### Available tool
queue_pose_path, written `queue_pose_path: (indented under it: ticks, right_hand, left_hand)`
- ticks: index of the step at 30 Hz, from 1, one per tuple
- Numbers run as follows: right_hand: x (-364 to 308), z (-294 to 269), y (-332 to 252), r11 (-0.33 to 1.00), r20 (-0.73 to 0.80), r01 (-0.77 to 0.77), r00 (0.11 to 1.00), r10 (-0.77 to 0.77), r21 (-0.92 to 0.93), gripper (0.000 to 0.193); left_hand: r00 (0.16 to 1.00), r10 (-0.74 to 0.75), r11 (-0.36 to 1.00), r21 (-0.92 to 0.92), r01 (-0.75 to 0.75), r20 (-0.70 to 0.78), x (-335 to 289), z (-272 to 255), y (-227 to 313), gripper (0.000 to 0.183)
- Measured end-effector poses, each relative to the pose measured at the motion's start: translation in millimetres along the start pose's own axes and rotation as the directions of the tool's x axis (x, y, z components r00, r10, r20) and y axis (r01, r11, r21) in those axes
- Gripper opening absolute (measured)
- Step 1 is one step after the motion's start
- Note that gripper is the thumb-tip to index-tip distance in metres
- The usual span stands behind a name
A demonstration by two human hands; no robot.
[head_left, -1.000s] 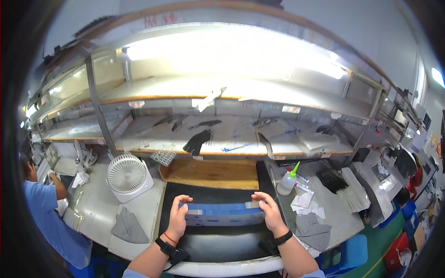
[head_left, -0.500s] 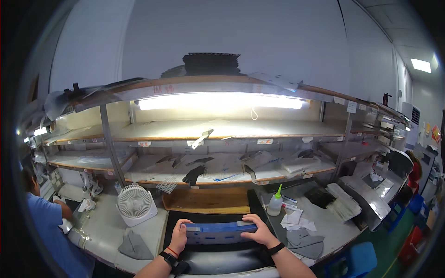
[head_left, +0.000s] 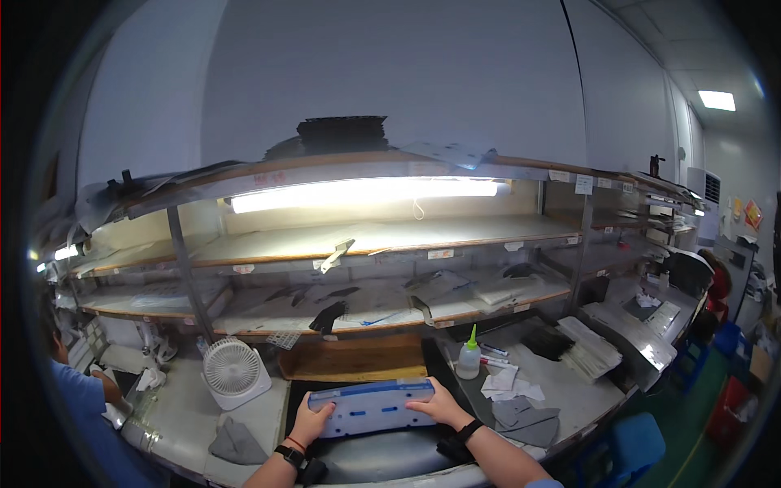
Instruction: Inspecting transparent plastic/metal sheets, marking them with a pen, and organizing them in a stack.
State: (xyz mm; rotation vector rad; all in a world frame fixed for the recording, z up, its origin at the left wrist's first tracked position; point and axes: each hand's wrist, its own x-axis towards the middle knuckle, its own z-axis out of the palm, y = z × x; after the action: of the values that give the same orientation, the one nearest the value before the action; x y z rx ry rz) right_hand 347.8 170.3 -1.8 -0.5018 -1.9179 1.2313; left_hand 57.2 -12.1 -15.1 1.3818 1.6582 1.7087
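Observation:
Between both hands I hold a long, flat panel (head_left: 370, 411) by its two ends. Its broad face is pale blue-white with a few dark holes and slots, and a darker blue strip runs along the far edge. My left hand (head_left: 311, 419) is closed on the left end, thumb on the face. At the right end, my right hand (head_left: 440, 405) grips likewise with its thumb on the face. Under the panel lie a black mat and a shiny dark curved surface (head_left: 382, 462) at the bench's near edge.
A white fan (head_left: 234, 372) and a grey cloth (head_left: 237, 440) are on the left. To the right stand a green-tipped bottle (head_left: 469, 358), markers, crumpled paper (head_left: 510, 385) and another grey cloth (head_left: 527, 420). Behind is a wooden tray (head_left: 354, 360) below lit shelves. A person (head_left: 81, 398) sits at far left.
The panel has tipped so its broad, holed face shows more fully. Both hands have turned with it and keep their hold. The whole view has shifted slightly.

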Motion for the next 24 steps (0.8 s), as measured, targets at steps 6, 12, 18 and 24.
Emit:
queue_pose_path:
  ticks: [6, 12, 18, 24]
  right_hand:
    - [21.2, -7.4, 6.9, 0.928, 0.324, -0.283, 0.878, 0.352, -0.241, 0.062]
    - [31.3, -31.3, -203.6, 0.804, -0.227, 0.253, 0.875, -0.427, -0.538, 0.081]
    - [83.7, -92.6, -373.5, 0.214, -0.162, 0.048, 0.505, -0.848, -0.976, 0.055]
    - [119.0, -142.5, -419.6, 0.404, -0.246, 0.233, 0.504, -0.828, -0.885, 0.021]
  left_hand:
    - [0.814, -0.575, 0.811, -0.067, 0.581, 0.085, 16.3, -2.7, 8.5, 0.037]
    - [0.820, -0.562, 0.812, -0.118, 0.572, 0.105, 25.4, -20.8, -52.8, 0.056]
    - [0.970, -0.017, 0.849, 0.509, 0.142, -0.242, 3.6, -16.6, 32.8, 0.052]
    - [0.978, 0.096, 0.915, 0.403, -0.015, -0.183, -5.9, -18.1, 47.4, 0.037]
